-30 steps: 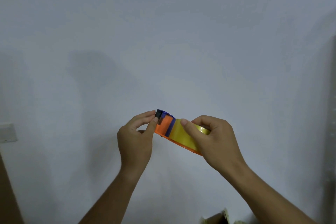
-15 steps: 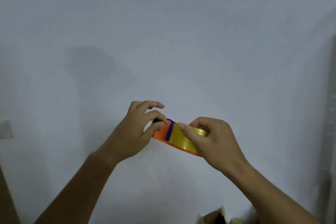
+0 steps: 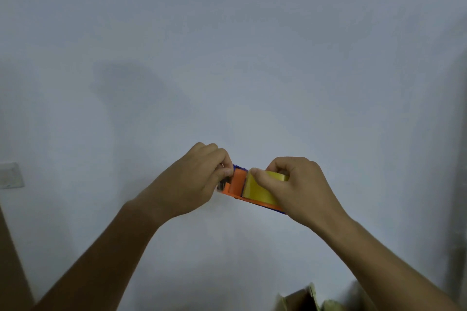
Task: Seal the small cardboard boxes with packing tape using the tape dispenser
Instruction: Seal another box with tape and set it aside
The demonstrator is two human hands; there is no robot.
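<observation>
Steadying the tape dispenser [image 3: 252,190] midair: right hand [image 3: 300,189] clasps the roll. Left hand [image 3: 199,179] pinches its front end, likely freeing tape. Box [image 3: 300,298] waits below.

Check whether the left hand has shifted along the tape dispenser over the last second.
Yes. The left hand rolled over the tape dispenser's front end, fingers now curled on top; the wall switch barely shifted.
</observation>
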